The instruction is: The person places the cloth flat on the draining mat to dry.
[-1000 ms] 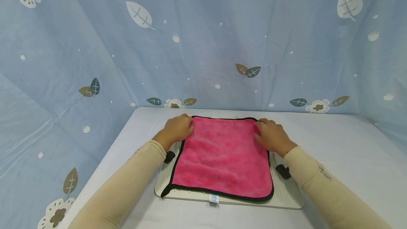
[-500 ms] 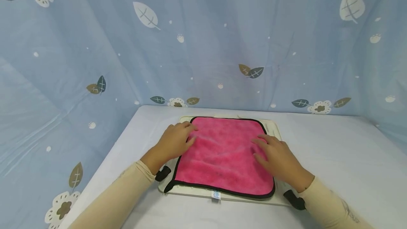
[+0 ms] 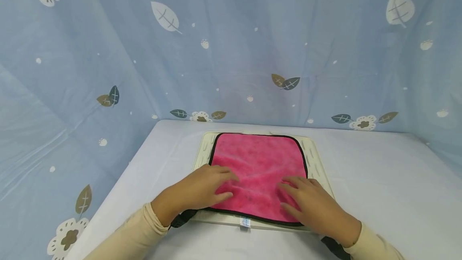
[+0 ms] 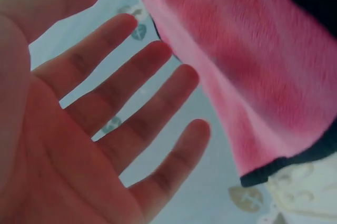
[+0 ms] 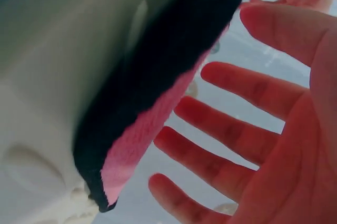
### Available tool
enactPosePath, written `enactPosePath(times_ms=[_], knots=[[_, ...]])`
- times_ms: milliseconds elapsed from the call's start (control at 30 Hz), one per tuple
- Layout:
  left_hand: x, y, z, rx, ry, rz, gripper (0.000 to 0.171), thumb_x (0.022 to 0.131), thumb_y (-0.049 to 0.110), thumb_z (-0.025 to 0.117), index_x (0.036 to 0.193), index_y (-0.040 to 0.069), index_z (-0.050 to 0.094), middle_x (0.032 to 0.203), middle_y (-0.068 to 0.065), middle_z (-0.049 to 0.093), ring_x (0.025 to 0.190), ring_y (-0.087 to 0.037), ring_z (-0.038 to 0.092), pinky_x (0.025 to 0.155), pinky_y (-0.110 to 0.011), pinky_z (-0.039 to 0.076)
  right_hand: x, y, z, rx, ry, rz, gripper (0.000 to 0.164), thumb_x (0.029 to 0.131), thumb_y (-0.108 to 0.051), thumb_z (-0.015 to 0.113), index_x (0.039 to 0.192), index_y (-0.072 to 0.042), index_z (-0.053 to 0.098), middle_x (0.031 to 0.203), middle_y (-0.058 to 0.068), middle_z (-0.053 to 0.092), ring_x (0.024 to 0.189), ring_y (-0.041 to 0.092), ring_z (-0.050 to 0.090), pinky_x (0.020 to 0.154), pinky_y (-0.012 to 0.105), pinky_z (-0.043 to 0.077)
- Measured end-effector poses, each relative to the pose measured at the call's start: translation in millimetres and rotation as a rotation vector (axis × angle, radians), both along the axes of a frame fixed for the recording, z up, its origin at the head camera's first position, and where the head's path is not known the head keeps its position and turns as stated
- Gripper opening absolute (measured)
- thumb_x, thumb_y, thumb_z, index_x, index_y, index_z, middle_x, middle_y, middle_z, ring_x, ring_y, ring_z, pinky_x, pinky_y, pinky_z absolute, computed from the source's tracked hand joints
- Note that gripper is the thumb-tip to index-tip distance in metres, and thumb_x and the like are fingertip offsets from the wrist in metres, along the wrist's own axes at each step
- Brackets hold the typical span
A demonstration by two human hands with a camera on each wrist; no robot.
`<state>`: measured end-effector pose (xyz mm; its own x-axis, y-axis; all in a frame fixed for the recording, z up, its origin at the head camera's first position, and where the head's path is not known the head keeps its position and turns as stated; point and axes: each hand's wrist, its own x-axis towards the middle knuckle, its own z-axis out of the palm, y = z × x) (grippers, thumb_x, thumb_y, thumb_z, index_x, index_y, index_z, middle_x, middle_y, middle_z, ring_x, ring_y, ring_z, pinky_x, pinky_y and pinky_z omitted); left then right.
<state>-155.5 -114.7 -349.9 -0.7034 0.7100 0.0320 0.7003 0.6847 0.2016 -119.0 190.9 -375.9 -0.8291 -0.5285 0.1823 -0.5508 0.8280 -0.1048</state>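
A pink cloth point(image 3: 258, 155) with black edging lies spread on a cream, slotted board point(image 3: 319, 167). My left hand point(image 3: 200, 187) hovers over the cloth's near left part, fingers spread and relaxed. Over its near right part is my right hand point(image 3: 314, 206), its fingers likewise apart. In the left wrist view, the left hand point(image 4: 100, 113) shows an empty palm beside the pink cloth point(image 4: 253, 60). The right wrist view shows the right hand point(image 5: 258, 113) with straight fingers close to the cloth's black edge point(image 5: 152, 81). Neither hand grips anything.
Beneath the board is a white-covered table point(image 3: 379, 179). A blue curtain point(image 3: 231, 51) with leaf and flower prints hangs behind it and along the left. A small white tag point(image 3: 245, 222) sticks out at the cloth's near edge.
Both hands have let go of the cloth's far corners and drawn back toward the near edge, fingers opening. The cloth stays flat on the board.
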Motion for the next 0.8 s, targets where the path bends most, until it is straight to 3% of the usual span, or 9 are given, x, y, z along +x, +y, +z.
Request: enactPosePath(times_ms=[167,333,633,800], knots=[[7.9,6.4,-3.7,-0.067,-0.033,0.007,0.034,0.092,0.034,0.071,0.124,0.025,0.068,0.125,0.006,0.067,0.123,-0.017,0.060,0.109,-0.045,0.043,3.9,-1.8,-3.3,0.017,-0.038,0.064,0.044,0.084,-0.038,0.078,0.123,-0.019,0.069,0.120,0.002,0.067,0.115,0.025,0.062,0.095,0.055,0.049],[12.0,6.5,-8.1,-0.107,-0.046,0.018,0.037,0.088,0.034,0.074,0.124,0.026,0.068,0.124,0.006,0.067,0.121,-0.016,0.060,0.106,-0.045,0.045,4.6,-2.5,-5.7,0.037,-0.071,0.099,0.042,0.086,-0.043,0.076,0.123,-0.023,0.070,0.119,-0.001,0.067,0.114,0.023,0.062,0.095,0.053,0.050],[12.8,6.4,-13.1,-0.129,-0.050,0.002,0.048,0.079,0.031,0.079,0.125,0.027,0.068,0.123,0.008,0.064,0.121,-0.013,0.058,0.103,-0.047,0.045,5.7,0.0,-8.6,0.064,-0.072,0.123,0.056,0.079,-0.053,0.079,0.126,-0.024,0.069,0.125,0.002,0.066,0.115,0.025,0.061,0.095,0.054,0.050],[9.9,7.0,-14.8,-0.127,-0.017,-0.017,0.030,0.080,0.029,0.077,0.109,0.026,0.069,0.111,0.010,0.065,0.107,-0.007,0.061,0.095,-0.042,0.049,5.5,2.5,-11.0,0.073,-0.044,0.150,0.058,0.076,-0.048,0.083,0.128,-0.025,0.068,0.126,0.002,0.065,0.116,0.025,0.061,0.096,0.054,0.050]])
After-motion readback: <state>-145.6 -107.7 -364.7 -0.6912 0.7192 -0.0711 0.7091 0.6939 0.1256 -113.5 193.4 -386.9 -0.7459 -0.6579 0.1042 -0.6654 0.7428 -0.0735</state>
